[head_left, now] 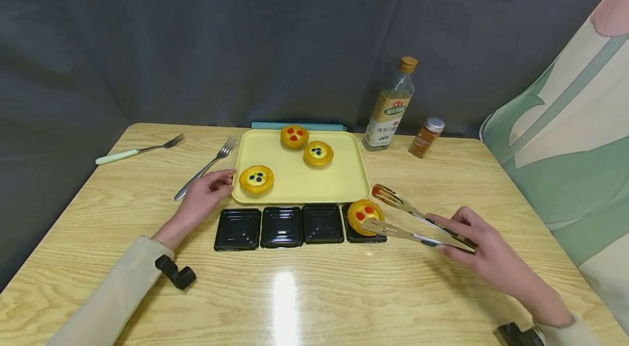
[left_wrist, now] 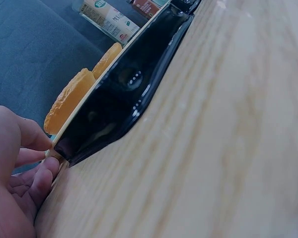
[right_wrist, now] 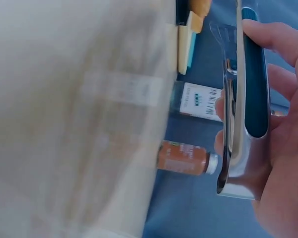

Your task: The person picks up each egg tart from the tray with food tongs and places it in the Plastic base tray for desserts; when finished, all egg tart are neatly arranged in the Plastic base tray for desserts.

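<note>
My right hand (head_left: 496, 250) grips metal food tongs (head_left: 408, 207), seen close up in the right wrist view. The tongs' arms are spread: one tip overlaps the near side of an egg tart (head_left: 365, 216) with red toppings, the other lies beyond its right side. That tart sits in the rightmost of several small black trays (head_left: 238, 228). My left hand (head_left: 206, 190) pinches the left edge of a yellow tray (head_left: 304, 188) between thumb and fingers. On this tray lie two blue-topped tarts (head_left: 256, 179) (head_left: 318, 154) and a red-topped tart (head_left: 295, 137).
Left of the tray lie a plain fork (head_left: 203, 167) and a green-handled fork (head_left: 140, 152). A glass bottle (head_left: 390, 108) and a spice jar (head_left: 426, 137) stand at the back right. Behind the tray lies a blue strip-like object (head_left: 300, 126). A dark curtain (head_left: 236, 35) hangs behind the table.
</note>
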Available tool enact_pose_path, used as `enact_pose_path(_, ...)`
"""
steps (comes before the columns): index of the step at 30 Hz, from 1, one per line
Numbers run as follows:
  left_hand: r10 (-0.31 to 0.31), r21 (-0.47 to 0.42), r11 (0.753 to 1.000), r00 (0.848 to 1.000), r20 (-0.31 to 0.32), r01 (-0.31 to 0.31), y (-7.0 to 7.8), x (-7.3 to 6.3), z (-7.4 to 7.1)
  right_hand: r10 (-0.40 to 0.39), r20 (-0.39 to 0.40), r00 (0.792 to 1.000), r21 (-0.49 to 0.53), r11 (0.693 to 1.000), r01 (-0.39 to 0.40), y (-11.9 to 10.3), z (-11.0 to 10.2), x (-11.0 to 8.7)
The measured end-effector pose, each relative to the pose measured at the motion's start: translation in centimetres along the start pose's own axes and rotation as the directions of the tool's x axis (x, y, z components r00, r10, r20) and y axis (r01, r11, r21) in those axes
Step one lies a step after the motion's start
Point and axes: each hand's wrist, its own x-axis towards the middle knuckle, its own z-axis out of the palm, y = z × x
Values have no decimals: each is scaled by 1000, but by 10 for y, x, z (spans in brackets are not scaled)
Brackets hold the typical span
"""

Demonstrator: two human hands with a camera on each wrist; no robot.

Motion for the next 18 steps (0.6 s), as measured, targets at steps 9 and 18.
enact_pose_path(9, 1, -2, 1000, 1000, -1, -1, 1, 0, 0, 37, -60, 997, -67, 997, -41, -11, -5, 23)
enact_pose_path(18, -16, -9, 1000, 1000, -1, 16, 0, -1, 1, 44, -65, 997, -117, 992, -51, -11, 1, 60)
